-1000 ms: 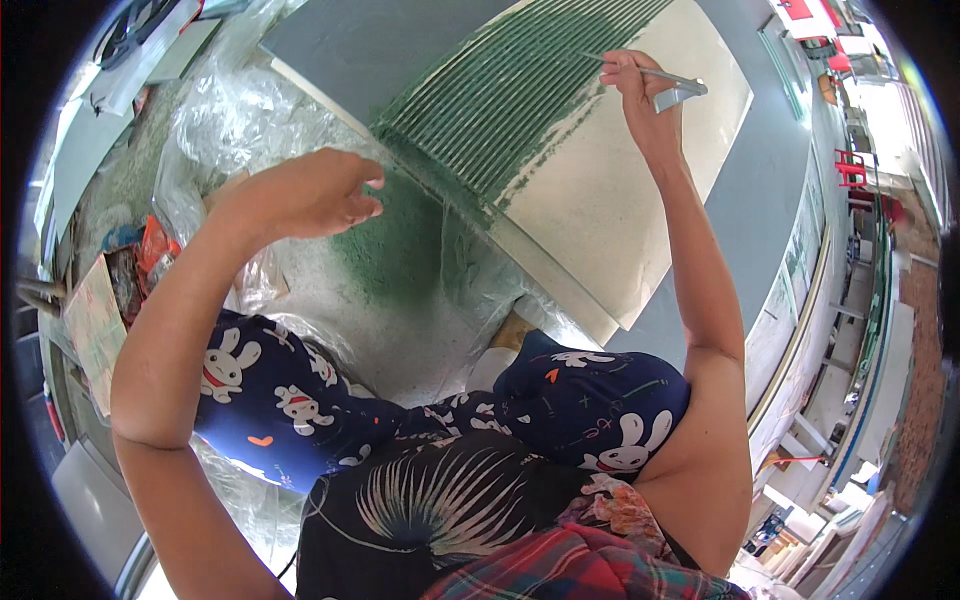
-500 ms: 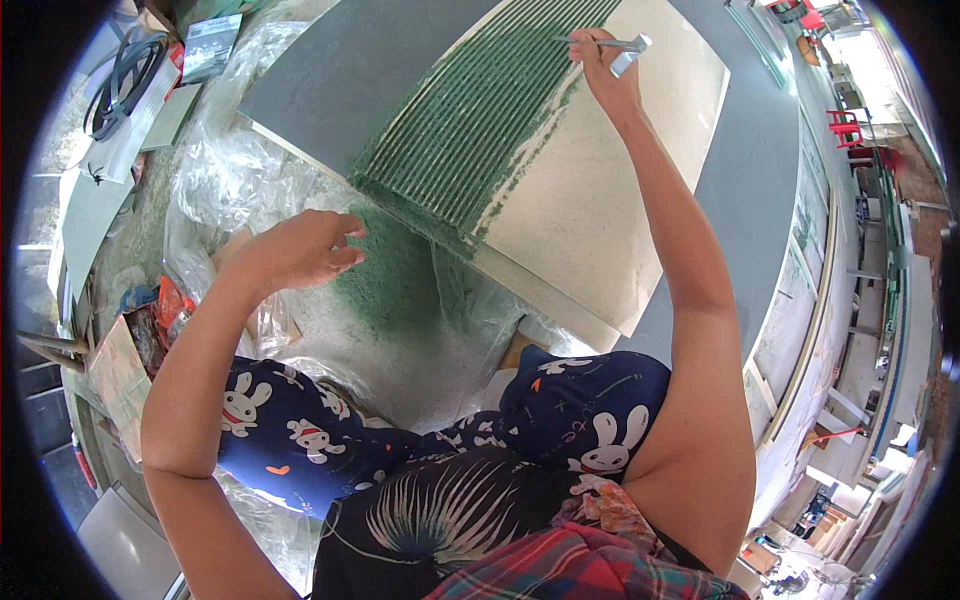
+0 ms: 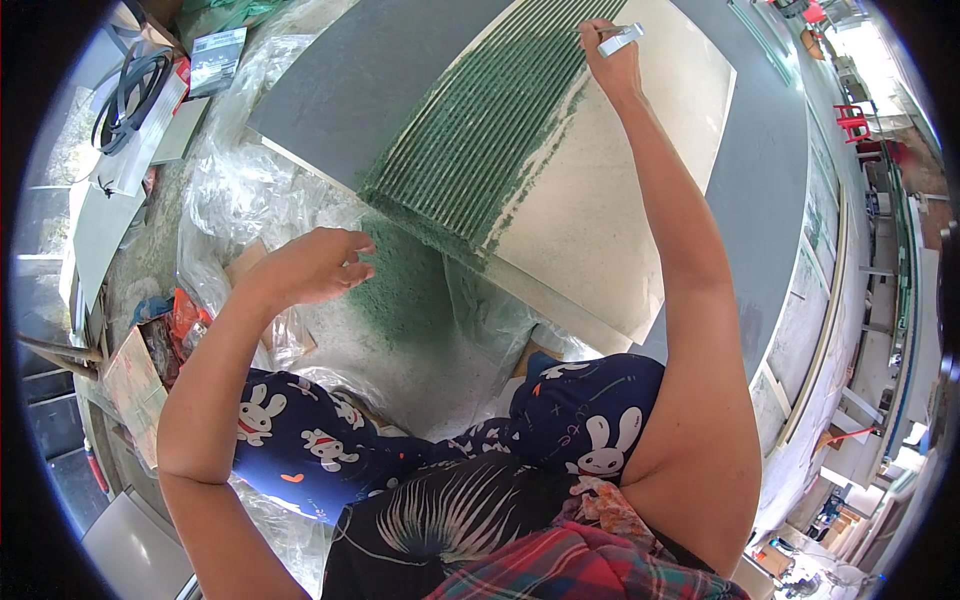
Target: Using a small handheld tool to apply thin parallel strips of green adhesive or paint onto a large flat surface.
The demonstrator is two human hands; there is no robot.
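Note:
My right hand point(image 3: 614, 72) is closed around a small metal tool with a flat silvery end point(image 3: 621, 40), at the far part of a cream board point(image 3: 590, 215). The tool's slim working end is mostly hidden by the fingers, so I cannot tell whether it touches the board. Long parallel green grooved strips point(image 3: 470, 140) run along the board beside this hand, with green crumbs at their edges. My left hand point(image 3: 318, 268) hovers off the board's near left corner, its fingers loosely bent and apart, nothing in them. Green powder point(image 3: 405, 285) lies below, beside that hand.
Grey sheets point(image 3: 320, 95) flank the cream board on both sides. Crumpled clear plastic point(image 3: 225, 190) covers the floor at left, near black looped straps point(image 3: 130, 100) and an orange bag point(image 3: 187, 318). A red chair point(image 3: 852, 122) stands far right.
My right hand has shifted slightly up along the grooved strips, and the tool's flat end has turned in its grip. The left hand keeps its loose pose. The whole view has shifted a little.

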